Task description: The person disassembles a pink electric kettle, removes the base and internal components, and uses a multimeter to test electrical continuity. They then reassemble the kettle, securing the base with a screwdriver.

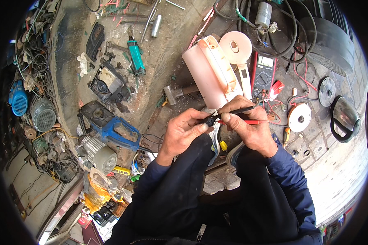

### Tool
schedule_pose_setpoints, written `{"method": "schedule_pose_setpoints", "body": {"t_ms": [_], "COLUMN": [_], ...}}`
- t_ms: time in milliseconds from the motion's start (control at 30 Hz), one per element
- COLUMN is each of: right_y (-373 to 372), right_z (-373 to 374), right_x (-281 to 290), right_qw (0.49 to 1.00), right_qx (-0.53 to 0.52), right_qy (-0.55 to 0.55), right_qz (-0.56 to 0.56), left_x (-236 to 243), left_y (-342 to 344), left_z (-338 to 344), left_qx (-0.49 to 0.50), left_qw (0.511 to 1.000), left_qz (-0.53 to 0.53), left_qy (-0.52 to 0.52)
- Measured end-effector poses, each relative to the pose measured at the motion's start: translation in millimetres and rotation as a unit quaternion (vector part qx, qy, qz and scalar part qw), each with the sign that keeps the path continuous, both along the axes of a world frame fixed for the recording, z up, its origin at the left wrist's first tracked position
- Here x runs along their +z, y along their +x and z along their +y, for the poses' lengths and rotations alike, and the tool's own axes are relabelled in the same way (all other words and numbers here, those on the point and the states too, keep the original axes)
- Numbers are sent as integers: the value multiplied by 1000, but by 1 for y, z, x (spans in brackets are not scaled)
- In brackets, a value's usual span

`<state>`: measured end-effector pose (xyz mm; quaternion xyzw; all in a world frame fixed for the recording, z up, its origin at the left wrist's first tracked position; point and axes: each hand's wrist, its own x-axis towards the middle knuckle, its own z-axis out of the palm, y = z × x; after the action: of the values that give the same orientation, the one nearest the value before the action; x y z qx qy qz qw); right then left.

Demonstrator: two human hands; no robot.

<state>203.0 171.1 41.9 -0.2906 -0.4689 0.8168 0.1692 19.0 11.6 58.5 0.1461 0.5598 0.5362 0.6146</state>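
In front of my knees, my left hand (183, 132) is closed on a small black part (209, 121), pinched between thumb and fingers. My right hand (251, 130) grips two test probes together, a red probe (253, 122) and a black probe (242, 110). Their tips point at the small part; whether they touch it is too small to tell. A red-edged multimeter (263, 77) lies beyond my right hand, with thin leads (280, 110) beside it. Just past both hands lies a pale pink plastic housing (204, 73) on its side.
A hammer (176, 94) lies left of the housing. At right are a white disc (299, 117), a yellow-handled screwdriver (286, 136) and a large dark motor casing (327, 41). Leftward lie a teal tool (135, 55), a blue frame (120, 132), a grey motor (98, 153) and piled scrap motors.
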Motion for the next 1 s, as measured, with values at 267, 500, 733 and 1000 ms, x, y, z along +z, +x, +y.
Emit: {"method": "schedule_pose_setpoints", "body": {"t_ms": [267, 500, 733, 1000], "right_y": [-1, -2, -3, -2], "right_z": [-6, -5, -2, -2], "right_x": [-2, -5, -7, -8], "right_qw": [1000, 999, 993, 994], "right_qx": [-19, -31, -24, -24], "right_qy": [-3, 38, 112, 105], "right_qz": [-8, 2, 18, 15], "left_x": [-3, -3, 1, 1], "left_y": [0, 0, 2, 3], "left_z": [-1, -3, 1, 3], "left_qx": [-3, -17, -10, -4], "left_qw": [1000, 998, 997, 997], "left_qz": [10, 58, 71, 78], "left_qy": [2, -13, -15, -12]}}
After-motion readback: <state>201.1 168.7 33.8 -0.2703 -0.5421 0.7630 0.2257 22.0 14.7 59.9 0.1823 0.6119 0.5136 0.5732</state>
